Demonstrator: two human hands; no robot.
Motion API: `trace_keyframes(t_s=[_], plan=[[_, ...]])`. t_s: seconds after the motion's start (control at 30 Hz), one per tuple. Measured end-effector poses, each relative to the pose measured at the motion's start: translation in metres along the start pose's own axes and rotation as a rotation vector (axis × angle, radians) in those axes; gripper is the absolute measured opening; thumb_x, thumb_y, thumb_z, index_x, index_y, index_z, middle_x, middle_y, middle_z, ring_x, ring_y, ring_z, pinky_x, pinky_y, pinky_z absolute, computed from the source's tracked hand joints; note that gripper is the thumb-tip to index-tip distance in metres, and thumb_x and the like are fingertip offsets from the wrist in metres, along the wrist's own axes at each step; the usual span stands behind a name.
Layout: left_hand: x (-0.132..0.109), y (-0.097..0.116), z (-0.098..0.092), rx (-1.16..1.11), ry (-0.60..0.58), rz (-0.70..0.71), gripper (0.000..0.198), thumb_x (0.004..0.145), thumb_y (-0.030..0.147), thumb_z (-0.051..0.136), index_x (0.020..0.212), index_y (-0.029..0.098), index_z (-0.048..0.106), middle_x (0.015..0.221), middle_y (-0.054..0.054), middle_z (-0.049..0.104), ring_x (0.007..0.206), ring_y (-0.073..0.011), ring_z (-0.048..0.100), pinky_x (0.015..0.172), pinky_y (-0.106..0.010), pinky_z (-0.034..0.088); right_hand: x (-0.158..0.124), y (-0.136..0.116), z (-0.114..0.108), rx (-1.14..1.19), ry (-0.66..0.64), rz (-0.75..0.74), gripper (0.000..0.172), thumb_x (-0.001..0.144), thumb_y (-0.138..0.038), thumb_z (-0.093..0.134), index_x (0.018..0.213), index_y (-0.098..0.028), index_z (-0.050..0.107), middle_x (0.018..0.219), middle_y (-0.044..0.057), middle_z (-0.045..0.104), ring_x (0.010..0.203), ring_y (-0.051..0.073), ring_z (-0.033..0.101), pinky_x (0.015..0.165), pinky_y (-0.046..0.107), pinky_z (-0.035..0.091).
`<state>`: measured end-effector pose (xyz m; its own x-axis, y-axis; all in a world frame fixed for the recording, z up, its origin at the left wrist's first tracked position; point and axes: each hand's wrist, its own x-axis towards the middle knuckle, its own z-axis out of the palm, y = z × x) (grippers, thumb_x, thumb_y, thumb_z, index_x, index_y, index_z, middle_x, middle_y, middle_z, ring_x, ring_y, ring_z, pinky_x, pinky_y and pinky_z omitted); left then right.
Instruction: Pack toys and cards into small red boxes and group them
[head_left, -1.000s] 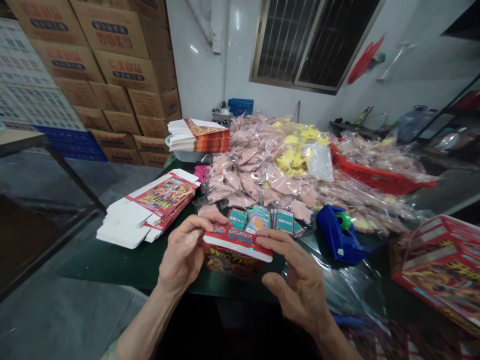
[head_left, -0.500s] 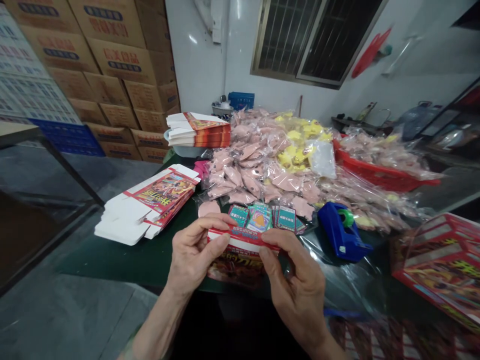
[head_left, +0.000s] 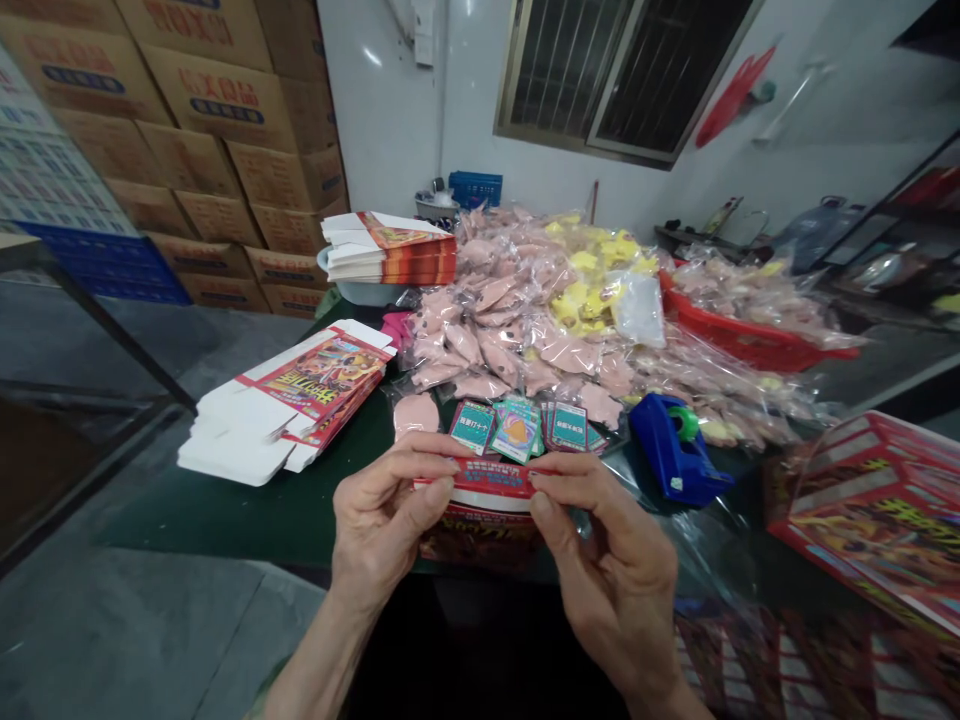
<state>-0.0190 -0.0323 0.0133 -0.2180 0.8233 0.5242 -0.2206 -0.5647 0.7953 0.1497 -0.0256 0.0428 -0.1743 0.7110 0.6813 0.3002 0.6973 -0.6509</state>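
A small red printed carton [head_left: 484, 510] is held up in front of me above the near edge of the green table [head_left: 315, 505]. My left hand [head_left: 382, 520] pinches its left end, thumb and fingers closed on the top flap. My right hand [head_left: 611, 565] pinches the right end of the same flap. Just beyond the carton lie a few small teal cards [head_left: 517, 430].
Flat carton blanks [head_left: 289, 400] lie at the left, and another stack [head_left: 390, 258] sits farther back. A heap of pink and yellow bagged items [head_left: 547, 310], a blue tape dispenser [head_left: 675, 450], a red basket [head_left: 750, 345] and red cartons [head_left: 870, 510] fill the right. Cardboard boxes [head_left: 187, 130] stand behind.
The carton's top flap has been folded down, and both hands have closed in tighter on it. The right hand's fingers went from spread to pinching.
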Motion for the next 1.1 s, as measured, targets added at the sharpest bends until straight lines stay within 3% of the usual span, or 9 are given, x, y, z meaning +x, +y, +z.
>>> trace_keyframes(t_s=[0.23,0.37,0.47,0.67,0.77,0.83,0.97,1.03,1.1], plan=[[-0.015,-0.005,0.003,0.135,0.008,0.096,0.016,0.085,0.015,0.054,0.088,0.021,0.069,0.098,-0.008,0.067,0.088,-0.0196,0.063,0.07,-0.031,0.052,-0.033,0.03,0.031,-0.01,0.224,-0.213,0.034,0.088,-0.014,0.045,0.119,-0.025,0.049,0.123,0.011,0.051,0.106,0.024,0.057,0.082,0.047,0.051],[-0.012,-0.003,0.006,0.152,-0.067,0.171,0.016,0.077,0.018,0.066,0.092,0.02,0.067,0.1,-0.009,0.066,0.092,-0.021,0.063,0.07,-0.03,0.054,-0.035,0.042,0.045,-0.004,0.29,-0.273,0.036,0.09,-0.016,0.041,0.124,-0.026,0.04,0.128,0.012,0.043,0.107,0.024,0.055,0.083,0.05,0.05],[-0.009,0.0,0.004,0.205,-0.115,0.207,0.029,0.069,0.01,0.072,0.095,0.02,0.065,0.104,-0.008,0.066,0.095,-0.0207,0.064,0.072,-0.029,0.056,-0.031,0.049,0.044,0.019,0.264,-0.272,0.036,0.089,-0.013,0.042,0.122,-0.025,0.04,0.124,0.012,0.044,0.103,0.022,0.056,0.081,0.047,0.05],[-0.009,-0.003,-0.002,0.467,-0.155,0.319,0.031,0.069,-0.001,0.067,0.092,0.019,0.065,0.107,-0.004,0.067,0.095,-0.0166,0.065,0.08,-0.027,0.055,-0.016,0.044,0.026,0.123,0.129,-0.202,0.03,0.087,-0.01,0.046,0.111,-0.027,0.047,0.113,0.007,0.051,0.105,0.02,0.054,0.088,0.042,0.047],[-0.012,-0.015,0.0,0.522,-0.024,0.339,0.035,0.067,0.001,0.069,0.096,0.02,0.064,0.101,-0.002,0.068,0.094,-0.0158,0.066,0.084,-0.026,0.055,-0.009,0.042,0.006,0.063,0.047,-0.11,0.03,0.085,-0.018,0.054,0.113,-0.025,0.049,0.115,0.008,0.052,0.107,0.02,0.053,0.086,0.037,0.048],[-0.013,-0.021,0.002,0.563,0.091,0.335,0.037,0.065,0.004,0.072,0.097,0.021,0.064,0.096,0.0,0.069,0.088,-0.0131,0.067,0.081,-0.02,0.055,-0.005,0.052,-0.019,-0.056,0.118,0.057,0.033,0.082,-0.027,0.058,0.115,-0.023,0.051,0.109,0.007,0.056,0.096,0.018,0.057,0.077,0.031,0.05],[-0.016,-0.021,0.011,0.595,0.267,0.219,0.04,0.064,0.011,0.075,0.102,0.02,0.064,0.09,0.0,0.07,0.07,-0.01,0.066,0.06,-0.013,0.055,0.004,0.098,-0.098,-0.29,0.395,0.428,0.02,0.086,-0.033,0.05,0.087,-0.016,0.06,0.078,0.002,0.058,0.069,0.014,0.055,0.063,0.027,0.046],[-0.016,-0.02,0.016,0.623,0.305,0.223,0.045,0.063,0.013,0.076,0.106,0.02,0.064,0.087,0.0,0.07,0.065,-0.0098,0.066,0.055,-0.014,0.054,0.01,0.124,-0.136,-0.349,0.397,0.553,0.018,0.085,-0.029,0.053,0.078,-0.013,0.059,0.073,0.001,0.056,0.07,0.014,0.055,0.067,0.028,0.046],[-0.015,-0.021,0.019,0.648,0.322,0.273,0.049,0.062,0.013,0.077,0.109,0.021,0.063,0.087,0.001,0.07,0.062,-0.0085,0.064,0.057,-0.013,0.054,0.016,0.144,-0.161,-0.373,0.313,0.71,0.017,0.085,-0.028,0.057,0.08,-0.012,0.06,0.078,0.001,0.059,0.073,0.014,0.057,0.068,0.029,0.048]])
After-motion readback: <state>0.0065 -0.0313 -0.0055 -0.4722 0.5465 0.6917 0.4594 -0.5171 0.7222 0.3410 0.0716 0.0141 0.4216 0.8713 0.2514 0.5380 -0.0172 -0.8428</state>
